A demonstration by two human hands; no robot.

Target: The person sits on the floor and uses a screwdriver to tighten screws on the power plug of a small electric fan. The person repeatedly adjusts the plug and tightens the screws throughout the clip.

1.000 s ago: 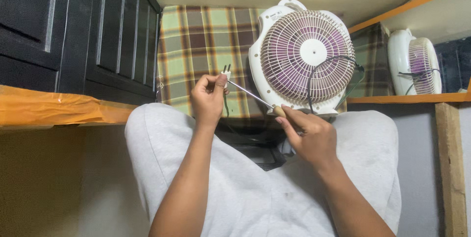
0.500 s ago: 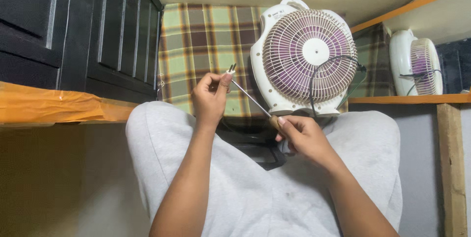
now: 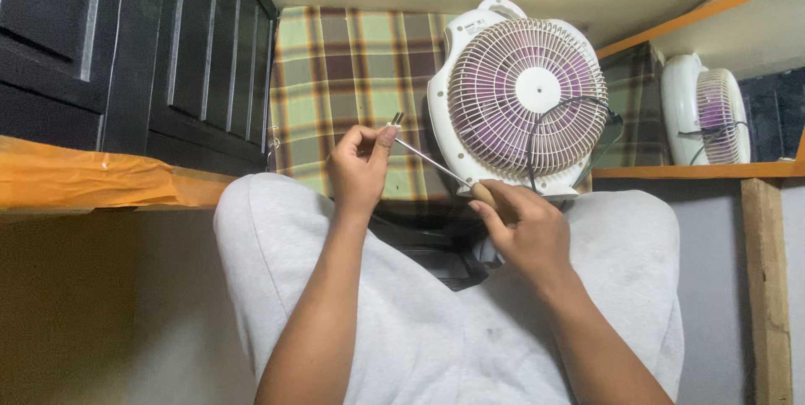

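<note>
1. Screwdriver (image 3: 432, 163) with a thin metal shaft runs slantwise between the two hands, above the person's lap in grey trousers (image 3: 419, 329)
2. Left hand (image 3: 359, 172) has thumb and forefinger pinched shut on a small metal part (image 3: 397, 119) at the tip of the shaft; what that part is stays too small to make out
3. Right hand (image 3: 524, 229) is curled closed around the brownish handle (image 3: 484, 193), most of which is hidden inside the fist
4. Just behind the right hand stands a white fan (image 3: 521, 99) with a round grille and purple blades; a dark cord (image 3: 537, 132) loops down across its front
5. Fan's base is covered by the right hand and cannot be seen
6. Behind the fan lies a green and brown checked cloth (image 3: 352, 78)
7. To the right, an open wooden shelf (image 3: 696, 172) holds a second white fan (image 3: 708, 111), half cut off by the shelf edge above
8. To the left, a dark panelled cabinet (image 3: 193, 61) is shut, so its contents are hidden; an orange ledge (image 3: 92, 183) runs below it
9. Something dark (image 3: 436, 258) lies between the knees, hard to identify
</note>
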